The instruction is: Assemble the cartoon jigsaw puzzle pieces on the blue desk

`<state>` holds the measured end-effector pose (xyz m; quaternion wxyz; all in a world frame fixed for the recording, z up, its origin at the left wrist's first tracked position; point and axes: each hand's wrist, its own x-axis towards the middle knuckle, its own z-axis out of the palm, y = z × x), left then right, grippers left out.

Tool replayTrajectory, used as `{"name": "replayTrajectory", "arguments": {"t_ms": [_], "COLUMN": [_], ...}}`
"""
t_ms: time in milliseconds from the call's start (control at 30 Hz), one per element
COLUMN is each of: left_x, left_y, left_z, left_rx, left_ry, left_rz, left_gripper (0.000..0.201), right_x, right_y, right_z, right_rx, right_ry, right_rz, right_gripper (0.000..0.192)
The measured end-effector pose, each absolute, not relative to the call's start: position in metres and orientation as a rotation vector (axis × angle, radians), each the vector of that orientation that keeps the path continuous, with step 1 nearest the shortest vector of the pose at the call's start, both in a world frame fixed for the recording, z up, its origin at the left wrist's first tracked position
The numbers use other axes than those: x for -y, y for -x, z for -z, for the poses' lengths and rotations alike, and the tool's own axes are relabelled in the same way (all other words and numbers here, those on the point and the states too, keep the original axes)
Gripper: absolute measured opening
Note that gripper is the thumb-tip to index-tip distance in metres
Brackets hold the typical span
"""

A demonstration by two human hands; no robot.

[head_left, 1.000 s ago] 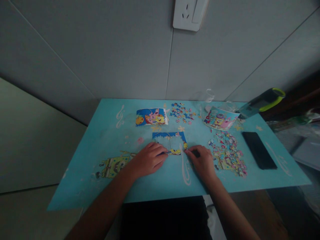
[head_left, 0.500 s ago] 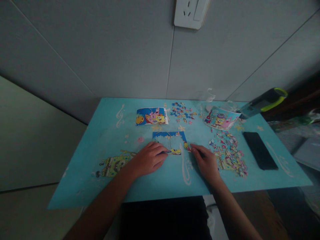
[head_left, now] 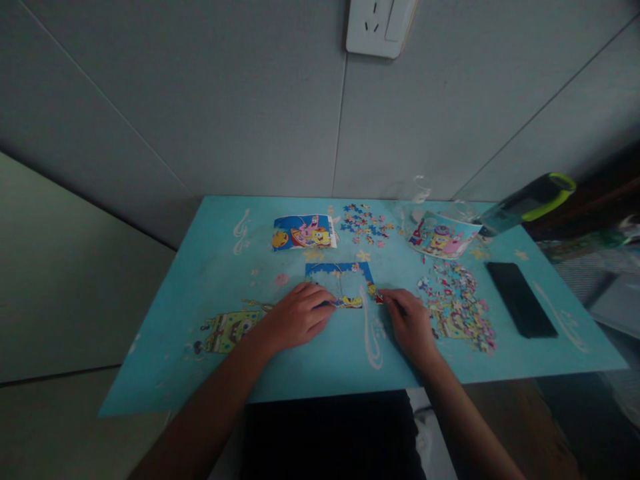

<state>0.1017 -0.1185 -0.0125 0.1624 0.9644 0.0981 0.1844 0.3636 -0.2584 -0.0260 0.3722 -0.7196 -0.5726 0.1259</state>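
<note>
A partly joined jigsaw puzzle frame [head_left: 336, 268] lies flat in the middle of the table, its blue top edge and right side linked. My left hand [head_left: 300, 315] rests over its lower left, fingertips closed on the left end of the yellow bottom strip [head_left: 350, 303]. At the lower right corner, my right hand [head_left: 411, 323] pinches a red puzzle piece [head_left: 379, 299] between thumb and fingers, against the end of the right side. A gap shows between the bottom strip and that corner. My left fingers hide the frame's lower left.
Behind the frame lie a picture card [head_left: 304, 233] and loose blue pieces [head_left: 364, 223]. To the right are a mixed pile of pieces [head_left: 463, 303], a curved picture sheet [head_left: 444, 237], a black phone [head_left: 520, 300] and a bottle [head_left: 525, 203] on the table [head_left: 170, 333].
My right fingertips have shifted very slightly left with the red piece at the frame's corner. My left hand stays in place on the bottom strip.
</note>
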Motion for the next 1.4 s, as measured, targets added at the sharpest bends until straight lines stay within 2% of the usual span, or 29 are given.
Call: {"name": "replayTrajectory", "arguments": {"t_ms": [467, 667, 867, 967, 1133, 1400], "left_x": [0.118, 0.117, 0.116, 0.116, 0.116, 0.117], "left_y": [-0.102, -0.102, -0.102, -0.102, -0.101, -0.102], "left_z": [0.011, 0.012, 0.011, 0.011, 0.013, 0.011], "left_rx": [-0.288, -0.287, -0.284, -0.296, -0.289, -0.288], "left_ry": [-2.757, -2.747, -2.758, -2.752, -2.753, -2.754], "left_rz": [-0.512, -0.511, -0.513, -0.514, -0.522, -0.524], "left_gripper": [0.019, 0.019, 0.020, 0.020, 0.020, 0.019], "right_x": [0.256, 0.257, 0.246, 0.246, 0.259, 0.263], "right_y": [-0.356, -0.363, -0.375, -0.379, -0.376, -0.370], "right_z": [0.024, 0.023, 0.014, 0.016, 0.024, 0.026], "right_rx": [1.557, 1.597, 1.861, 1.800, 1.597, 1.596], "right_ry": [1.851, 1.811, 1.843, 1.858, 1.900, 1.973], "right_rz": [-0.321, -0.319, -0.259, -0.199, -0.169, -0.184], "right_gripper": [0.019, 0.025, 0.030, 0.034, 0.026, 0.024]}}
